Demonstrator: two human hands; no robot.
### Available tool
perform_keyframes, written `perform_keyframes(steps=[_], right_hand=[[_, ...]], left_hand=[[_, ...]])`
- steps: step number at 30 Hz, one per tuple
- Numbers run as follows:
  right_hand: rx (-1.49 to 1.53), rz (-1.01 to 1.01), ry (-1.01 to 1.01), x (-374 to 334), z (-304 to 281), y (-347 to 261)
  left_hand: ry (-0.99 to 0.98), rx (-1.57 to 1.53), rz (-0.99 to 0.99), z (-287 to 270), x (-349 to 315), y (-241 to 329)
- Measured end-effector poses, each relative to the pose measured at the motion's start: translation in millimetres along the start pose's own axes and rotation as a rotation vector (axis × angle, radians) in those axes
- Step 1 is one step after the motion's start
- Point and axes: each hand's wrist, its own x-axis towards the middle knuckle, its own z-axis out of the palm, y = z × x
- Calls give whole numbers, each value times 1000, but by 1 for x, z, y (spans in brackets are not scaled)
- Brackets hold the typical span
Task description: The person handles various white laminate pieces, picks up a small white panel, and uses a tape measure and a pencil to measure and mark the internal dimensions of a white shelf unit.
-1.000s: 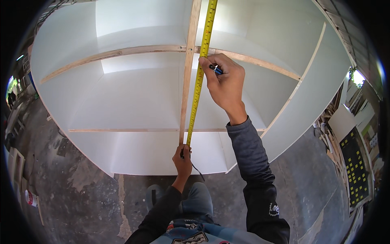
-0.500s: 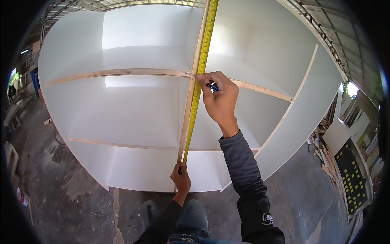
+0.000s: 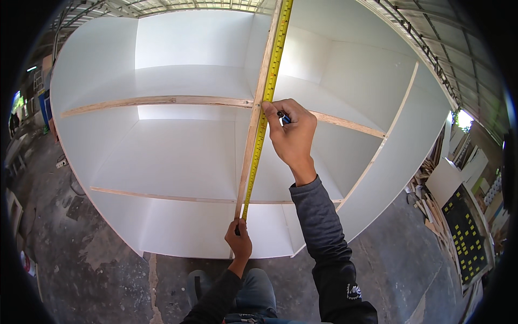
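A yellow tape measure (image 3: 275, 58) is stretched along the bare wooden front edge of the upright divider (image 3: 252, 132) in a large white cabinet (image 3: 167, 154). My left hand (image 3: 240, 245) is closed round the tape's lower end, against the divider; a dark part shows between its fingers. Higher up, where a shelf edge meets the divider, my right hand (image 3: 297, 132) presses thumb and fingers at the tape. It also grips a dark blue pen (image 3: 285, 117), whose dark end points out of the fist; its other end is hidden.
Wood-edged shelves (image 3: 167, 100) split the cabinet into several open compartments. Wood offcuts (image 3: 434, 216) and a black panel with yellow squares (image 3: 465, 235) stand at the right. Grey concrete floor (image 3: 108, 270) surrounds the cabinet, and a white socket block (image 3: 62, 162) lies at the left.
The view has shifted slightly, with the cabinet and hands sitting a little lower in the picture. Both hands keep their places and grips on the tape and pen.
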Motion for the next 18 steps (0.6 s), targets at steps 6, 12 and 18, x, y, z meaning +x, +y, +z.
perform_keyframes(steps=[6, 12, 18], right_hand=[[-8, 24, -18, 2, -2, 3], [26, 60, -12, 4, -1, 2], [-20, 98, -5, 9, -3, -1]], left_hand=[[-2, -25, 20, 4, 4, 4], [21, -48, 11, 6, 5, 6], [15, -39, -6, 9, 7, 2]])
